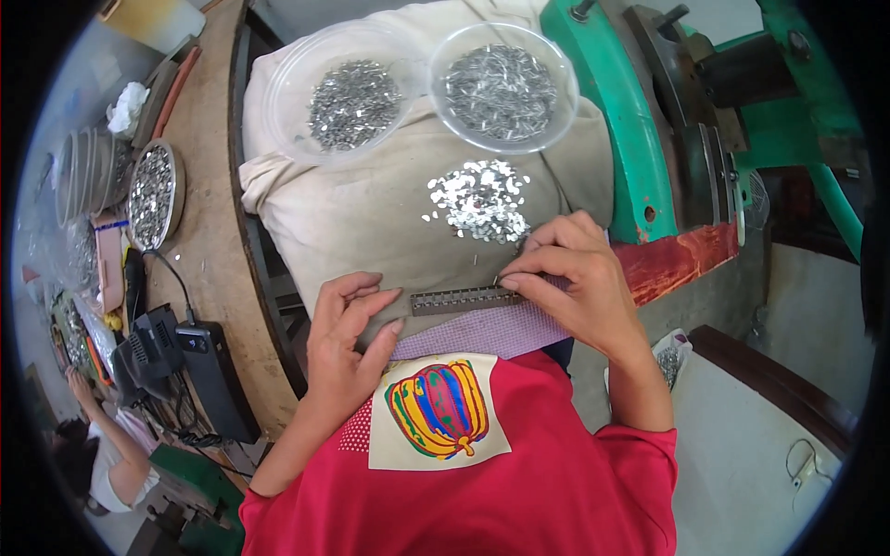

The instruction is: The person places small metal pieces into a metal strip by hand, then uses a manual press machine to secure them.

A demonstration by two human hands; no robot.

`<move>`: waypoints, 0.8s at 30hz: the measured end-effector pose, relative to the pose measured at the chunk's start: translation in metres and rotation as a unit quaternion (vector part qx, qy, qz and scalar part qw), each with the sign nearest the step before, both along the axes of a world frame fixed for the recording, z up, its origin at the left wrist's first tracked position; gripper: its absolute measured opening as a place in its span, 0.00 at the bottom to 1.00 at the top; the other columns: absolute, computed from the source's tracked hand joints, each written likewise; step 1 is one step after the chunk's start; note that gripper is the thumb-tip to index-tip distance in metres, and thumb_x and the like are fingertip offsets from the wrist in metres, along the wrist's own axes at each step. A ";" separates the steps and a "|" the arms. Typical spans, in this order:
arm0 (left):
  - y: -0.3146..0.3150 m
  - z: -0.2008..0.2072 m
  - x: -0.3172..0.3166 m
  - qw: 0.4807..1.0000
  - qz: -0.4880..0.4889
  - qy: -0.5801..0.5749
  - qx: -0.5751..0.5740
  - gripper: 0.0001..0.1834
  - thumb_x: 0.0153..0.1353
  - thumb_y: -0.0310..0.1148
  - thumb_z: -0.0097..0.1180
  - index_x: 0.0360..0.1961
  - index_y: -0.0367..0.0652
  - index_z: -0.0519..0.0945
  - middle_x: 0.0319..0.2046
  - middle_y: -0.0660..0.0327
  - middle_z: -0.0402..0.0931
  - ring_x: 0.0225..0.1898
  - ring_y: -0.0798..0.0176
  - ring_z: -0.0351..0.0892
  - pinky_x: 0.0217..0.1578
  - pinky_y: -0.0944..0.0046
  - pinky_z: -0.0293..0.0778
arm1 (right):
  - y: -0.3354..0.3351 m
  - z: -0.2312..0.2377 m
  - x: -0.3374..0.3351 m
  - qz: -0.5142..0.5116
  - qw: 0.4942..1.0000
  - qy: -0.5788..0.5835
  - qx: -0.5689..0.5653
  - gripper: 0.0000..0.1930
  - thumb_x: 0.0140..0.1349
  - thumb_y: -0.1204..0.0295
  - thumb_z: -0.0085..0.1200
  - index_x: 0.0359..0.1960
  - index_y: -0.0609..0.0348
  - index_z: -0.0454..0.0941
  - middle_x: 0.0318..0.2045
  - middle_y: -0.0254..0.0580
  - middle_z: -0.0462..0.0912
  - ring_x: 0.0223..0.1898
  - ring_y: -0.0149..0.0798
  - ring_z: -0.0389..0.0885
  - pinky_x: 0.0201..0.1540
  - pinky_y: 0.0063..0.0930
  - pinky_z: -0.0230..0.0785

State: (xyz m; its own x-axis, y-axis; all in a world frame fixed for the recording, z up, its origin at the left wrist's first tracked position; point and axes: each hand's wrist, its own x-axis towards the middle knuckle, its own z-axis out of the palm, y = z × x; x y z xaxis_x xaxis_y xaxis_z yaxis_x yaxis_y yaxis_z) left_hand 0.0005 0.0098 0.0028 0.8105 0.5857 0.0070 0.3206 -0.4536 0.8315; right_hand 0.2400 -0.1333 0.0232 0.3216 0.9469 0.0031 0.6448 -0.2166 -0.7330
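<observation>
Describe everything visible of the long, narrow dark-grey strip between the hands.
The long, narrow dark-grey strip looks like metal, with a row of small, evenly spaced notches, some glinting. It lies nearly level across the picture, right end slightly higher, on beige fabric, beside a checked purple cloth. The bare right hand partly covers its right end; the bare left hand is by its left end, contact unclear.

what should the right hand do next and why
Probably lower the right hand slightly toward the right end of the narrow, straight, dark grey strip: its thumb and forefinger look pinched together just there, perhaps on something too tiny to identify, and the left hand is beside the strip's other end, well placed to steady it.
</observation>
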 end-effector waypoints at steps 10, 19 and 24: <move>-0.008 -0.009 0.008 0.999 0.024 0.004 0.034 0.18 0.47 0.25 0.71 0.42 0.39 0.84 0.49 0.53 0.74 0.49 0.51 0.73 0.50 0.57 0.73 | -0.043 -0.020 -0.016 -0.218 0.967 -0.020 0.132 0.09 0.48 0.78 0.69 0.33 0.57 0.88 0.30 0.35 0.78 0.36 0.36 0.73 0.39 0.28 0.65; -0.011 -0.012 0.008 0.999 0.044 -0.004 -0.020 0.14 0.46 0.22 0.70 0.36 0.38 0.83 0.48 0.54 0.73 0.51 0.56 0.71 0.54 0.59 0.68 | -0.069 -0.036 -0.023 -0.297 0.940 -0.069 0.150 0.08 0.50 0.78 0.69 0.34 0.58 0.88 0.31 0.35 0.79 0.37 0.37 0.73 0.41 0.29 0.65; -0.013 -0.015 0.006 0.999 0.037 -0.023 0.001 0.13 0.46 0.21 0.70 0.34 0.39 0.82 0.49 0.54 0.73 0.51 0.55 0.71 0.53 0.58 0.68 | -0.077 -0.045 -0.021 -0.323 0.926 -0.132 0.148 0.09 0.51 0.77 0.69 0.35 0.57 0.87 0.33 0.36 0.79 0.39 0.38 0.73 0.45 0.31 0.65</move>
